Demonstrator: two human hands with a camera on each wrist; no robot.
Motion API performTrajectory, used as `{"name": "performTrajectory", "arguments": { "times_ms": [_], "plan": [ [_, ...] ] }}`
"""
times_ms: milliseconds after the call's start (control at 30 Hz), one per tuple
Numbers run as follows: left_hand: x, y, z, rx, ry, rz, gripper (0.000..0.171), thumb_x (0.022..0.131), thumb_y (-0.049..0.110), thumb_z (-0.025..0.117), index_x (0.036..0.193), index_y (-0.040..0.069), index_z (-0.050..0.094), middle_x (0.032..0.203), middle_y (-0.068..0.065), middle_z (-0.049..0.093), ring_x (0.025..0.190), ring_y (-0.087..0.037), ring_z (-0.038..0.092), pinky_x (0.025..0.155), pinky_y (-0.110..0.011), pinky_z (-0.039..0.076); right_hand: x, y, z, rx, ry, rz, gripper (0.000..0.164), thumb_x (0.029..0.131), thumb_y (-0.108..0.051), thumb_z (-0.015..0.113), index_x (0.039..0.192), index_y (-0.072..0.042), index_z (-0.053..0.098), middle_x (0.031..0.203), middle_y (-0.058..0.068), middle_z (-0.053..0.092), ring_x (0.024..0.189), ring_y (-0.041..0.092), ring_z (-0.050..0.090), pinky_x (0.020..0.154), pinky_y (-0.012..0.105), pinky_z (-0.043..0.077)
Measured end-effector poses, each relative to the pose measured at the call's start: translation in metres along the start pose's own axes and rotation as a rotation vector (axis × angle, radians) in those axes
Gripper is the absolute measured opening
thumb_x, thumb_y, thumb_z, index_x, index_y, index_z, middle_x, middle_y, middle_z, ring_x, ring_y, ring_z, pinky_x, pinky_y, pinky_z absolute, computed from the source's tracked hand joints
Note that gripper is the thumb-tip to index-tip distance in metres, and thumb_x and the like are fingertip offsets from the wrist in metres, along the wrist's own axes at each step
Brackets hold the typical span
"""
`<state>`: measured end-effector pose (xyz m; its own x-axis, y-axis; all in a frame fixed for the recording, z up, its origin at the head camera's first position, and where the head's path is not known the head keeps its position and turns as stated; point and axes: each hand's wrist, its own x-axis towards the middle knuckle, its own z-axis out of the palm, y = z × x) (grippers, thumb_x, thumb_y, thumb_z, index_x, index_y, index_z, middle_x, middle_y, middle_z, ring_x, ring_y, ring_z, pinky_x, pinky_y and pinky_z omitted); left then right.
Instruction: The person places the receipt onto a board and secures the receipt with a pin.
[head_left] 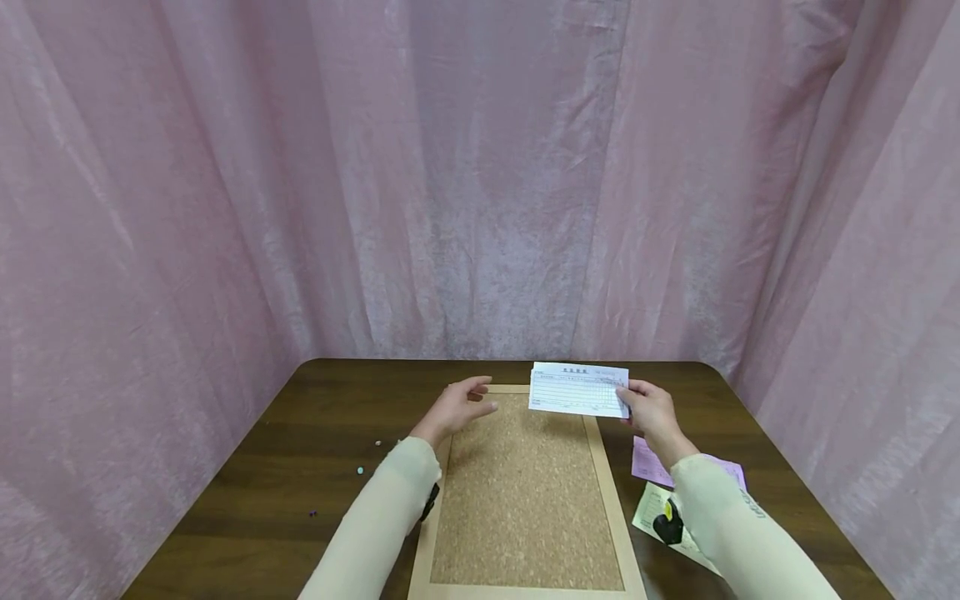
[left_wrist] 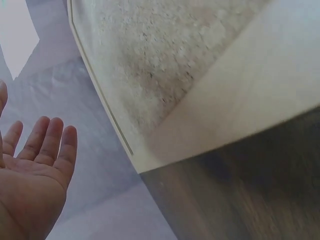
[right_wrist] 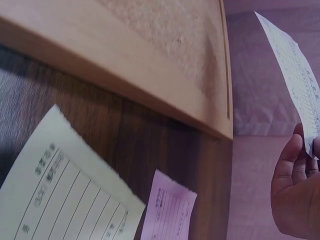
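Slip (head_left: 573, 392), white, printed with a ruled grid, is held above the far end of the cork board (head_left: 525, 492). Right hand (head_left: 651, 412) pinches its right edge between thumb and fingers. Left hand (head_left: 457, 407): empty, fingers loosely extended, near the board's far left corner. Purple slip (head_left: 648, 462) and pale green slip (head_left: 651, 502) lie right of the board on the dark wooden table (head_left: 262, 500).
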<state>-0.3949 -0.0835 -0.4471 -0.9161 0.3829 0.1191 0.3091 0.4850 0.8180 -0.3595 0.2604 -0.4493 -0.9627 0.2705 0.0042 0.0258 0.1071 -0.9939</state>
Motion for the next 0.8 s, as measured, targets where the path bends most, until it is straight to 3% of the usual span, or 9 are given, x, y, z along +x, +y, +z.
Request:
{"name": "performTrajectory", "arguments": {
  "times_ms": [633,800],
  "plan": [
    [0.007,0.004,0.008,-0.027,0.022,0.011,0.055,0.095,0.023,0.069,0.143,0.004,0.05,0.131,-0.021,0.058,0.117,-0.033,0.057,0.094,-0.046,0.049,-0.005,-0.009,0.031,0.067,-0.111,-0.018,0.029,0.099,-0.007,0.059,0.12,0.014,0.057,0.071,-0.004,0.062,0.057,0.006,0.055,0.048,0.021,0.043],
    [0.007,0.003,0.007,-0.033,0.043,0.006,0.054,0.096,0.024,0.069,0.142,0.004,0.051,0.125,-0.015,0.062,0.113,-0.03,0.059,0.092,-0.045,0.049,-0.006,-0.011,0.039,0.07,-0.13,-0.007,0.03,0.099,-0.008,0.059,0.122,0.012,0.057,0.075,-0.003,0.063,0.059,0.007,0.055,0.051,0.022,0.045]
  ]
}}
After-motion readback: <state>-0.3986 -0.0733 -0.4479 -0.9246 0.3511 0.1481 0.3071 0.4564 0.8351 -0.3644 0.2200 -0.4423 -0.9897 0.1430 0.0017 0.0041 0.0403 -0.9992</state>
